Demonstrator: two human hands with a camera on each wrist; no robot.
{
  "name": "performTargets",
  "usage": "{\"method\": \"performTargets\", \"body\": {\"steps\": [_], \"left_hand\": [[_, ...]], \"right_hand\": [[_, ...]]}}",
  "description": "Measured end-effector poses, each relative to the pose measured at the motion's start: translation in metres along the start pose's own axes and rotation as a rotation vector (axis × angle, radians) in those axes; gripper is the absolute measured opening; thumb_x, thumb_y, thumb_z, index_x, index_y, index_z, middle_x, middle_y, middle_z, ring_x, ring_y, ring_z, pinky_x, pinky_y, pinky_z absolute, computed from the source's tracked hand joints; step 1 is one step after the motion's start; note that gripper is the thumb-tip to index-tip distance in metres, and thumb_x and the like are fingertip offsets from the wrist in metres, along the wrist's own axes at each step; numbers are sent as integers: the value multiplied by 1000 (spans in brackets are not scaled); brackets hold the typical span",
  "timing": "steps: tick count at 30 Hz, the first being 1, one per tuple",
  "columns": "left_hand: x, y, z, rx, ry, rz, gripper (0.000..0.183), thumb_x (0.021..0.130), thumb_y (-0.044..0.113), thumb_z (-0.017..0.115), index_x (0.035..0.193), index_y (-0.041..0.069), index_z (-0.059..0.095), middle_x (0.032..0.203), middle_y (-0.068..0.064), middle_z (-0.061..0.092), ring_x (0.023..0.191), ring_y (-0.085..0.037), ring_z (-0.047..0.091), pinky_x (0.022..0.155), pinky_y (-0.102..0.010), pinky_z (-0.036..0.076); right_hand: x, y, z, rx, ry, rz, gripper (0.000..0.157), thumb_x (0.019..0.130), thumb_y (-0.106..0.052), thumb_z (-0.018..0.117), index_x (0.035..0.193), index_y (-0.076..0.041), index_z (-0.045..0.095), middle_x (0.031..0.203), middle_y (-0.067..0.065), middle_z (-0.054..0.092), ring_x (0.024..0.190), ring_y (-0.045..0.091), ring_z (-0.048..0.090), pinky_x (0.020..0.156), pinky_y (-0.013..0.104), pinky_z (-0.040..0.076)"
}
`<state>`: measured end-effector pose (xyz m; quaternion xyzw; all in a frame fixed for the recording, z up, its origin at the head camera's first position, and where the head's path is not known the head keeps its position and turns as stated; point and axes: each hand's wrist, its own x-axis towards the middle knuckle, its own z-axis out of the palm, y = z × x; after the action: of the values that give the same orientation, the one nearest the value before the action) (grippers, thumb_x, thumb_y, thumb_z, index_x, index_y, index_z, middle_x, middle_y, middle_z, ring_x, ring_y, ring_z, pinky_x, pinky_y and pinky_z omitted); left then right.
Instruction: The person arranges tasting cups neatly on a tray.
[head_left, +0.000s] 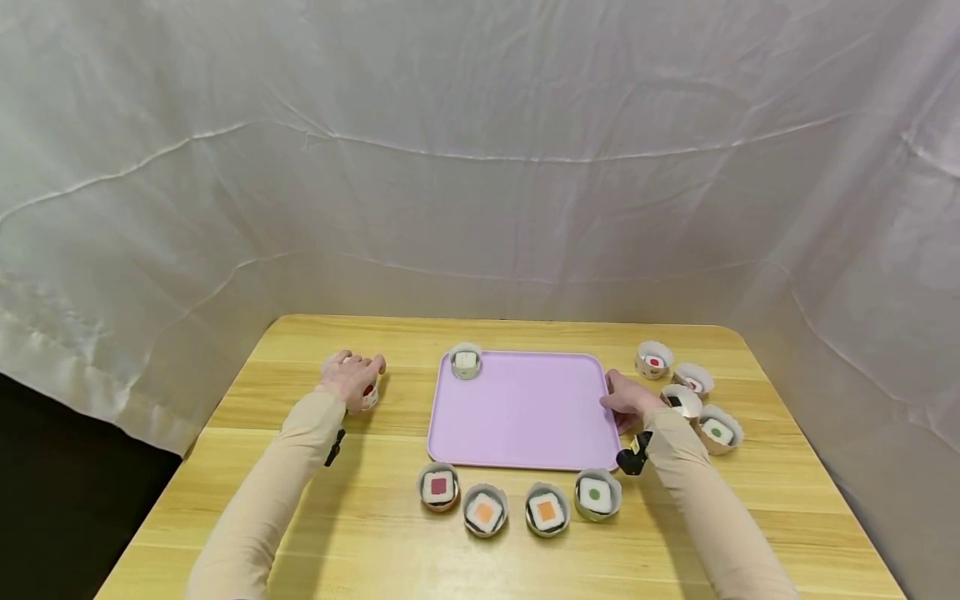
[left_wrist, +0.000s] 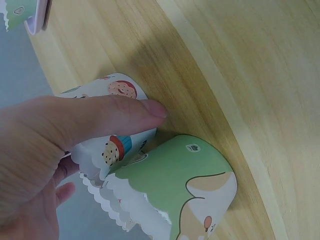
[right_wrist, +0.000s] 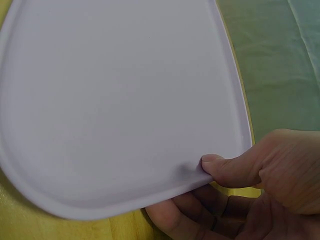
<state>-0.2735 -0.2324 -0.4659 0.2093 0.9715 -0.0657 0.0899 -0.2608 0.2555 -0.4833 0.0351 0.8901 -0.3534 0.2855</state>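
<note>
On the left side of the table, my left hand (head_left: 352,382) is at a white paper baking cup (left_wrist: 120,145) printed with cupcakes. In the left wrist view its thumb lies across the cup's side, with the other fingers behind it, partly hidden. A green paper cup (left_wrist: 185,172) with an animal print sits right beside it. My right hand (head_left: 632,395) grips the right edge of a lilac tray (head_left: 525,408), thumb over the rim and fingers underneath. One paper cup (head_left: 466,362) with a white filling stands in the tray's far left corner.
Several paper cups holding sushi-like pieces line the tray's near side, among them one with a dark red centre (head_left: 438,487) and one with a green centre (head_left: 597,494). More cups (head_left: 654,360) cluster right of the tray. A pale curtain (head_left: 510,208) hangs behind the table.
</note>
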Motion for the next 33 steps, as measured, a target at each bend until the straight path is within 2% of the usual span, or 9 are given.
{"method": "performTargets", "body": {"steps": [5,15,24,30,33], "left_hand": [[-2,1,-1,-15,0,3,60,73,-6,76,122,12,46,118,-13,69,119,-37,62,121,-55,30],[-5,2,-3,-7,36,24,52,76,0,78,117,9,47,115,-15,69,116,-37,64,119,-56,32],[-4,-1,-2,-13,78,58,24,87,17,68,107,12,56,101,-11,68,103,-33,67,115,-57,36],[-3,-3,-2,-22,101,78,22,85,18,69,105,13,60,99,-9,68,100,-30,66,114,-57,37],[-4,-3,-3,-46,123,85,23,84,17,70,105,14,61,99,-9,68,100,-31,66,115,-57,38]], "right_hand": [[0,0,0,1,1,-4,38,101,-6,48,132,5,28,70,9,51,50,13,51,45,22,52],[4,2,0,4,2,15,35,101,-6,48,129,3,29,70,8,50,51,13,52,45,22,52],[5,2,0,13,0,13,33,100,-5,48,126,3,30,69,8,50,50,13,52,46,23,53],[6,4,-2,40,-30,-7,33,98,-3,47,123,5,27,68,8,49,50,13,52,46,23,53],[4,2,-2,39,-19,0,33,99,-4,48,123,5,28,68,8,48,50,13,52,45,23,53]]}}
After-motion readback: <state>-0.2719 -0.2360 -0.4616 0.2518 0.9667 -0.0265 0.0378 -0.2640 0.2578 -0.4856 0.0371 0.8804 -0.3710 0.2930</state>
